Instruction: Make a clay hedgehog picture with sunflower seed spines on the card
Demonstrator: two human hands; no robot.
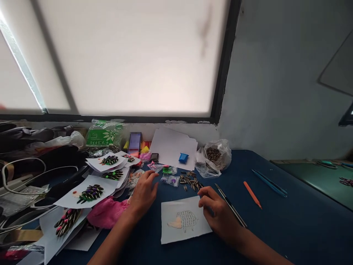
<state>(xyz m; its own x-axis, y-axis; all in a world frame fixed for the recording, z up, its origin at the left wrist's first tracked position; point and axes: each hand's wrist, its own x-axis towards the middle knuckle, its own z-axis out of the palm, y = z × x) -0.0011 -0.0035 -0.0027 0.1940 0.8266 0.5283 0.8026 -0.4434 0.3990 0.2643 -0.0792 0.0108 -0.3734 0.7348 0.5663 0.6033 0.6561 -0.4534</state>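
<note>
A white paper card (189, 235) lies on the dark blue tabletop, bearing a drawn animal with a lined, shaded body and a peach-coloured head. At the card's upper right edge is my right hand (219, 213), its fingers loosely bent and apart, with nothing visible in them. My left hand (143, 193) hovers left of the card beside small plastic bags, fingers stretched forward and holding nothing I can see. Striped sunflower seeds (191, 181) lie loose behind the card. A small bag with purple bits (170, 180) sits just past my left fingertips.
Cards with seed-covered animals (91, 193) are stacked at left, beside a pink cloth (107, 213). At right lie a metal tool (231, 206), an orange pen (252, 195) and blue tweezers (269, 183). Behind stand a seed bag (213, 154), white sheets (168, 147) and a blue packet (183, 158).
</note>
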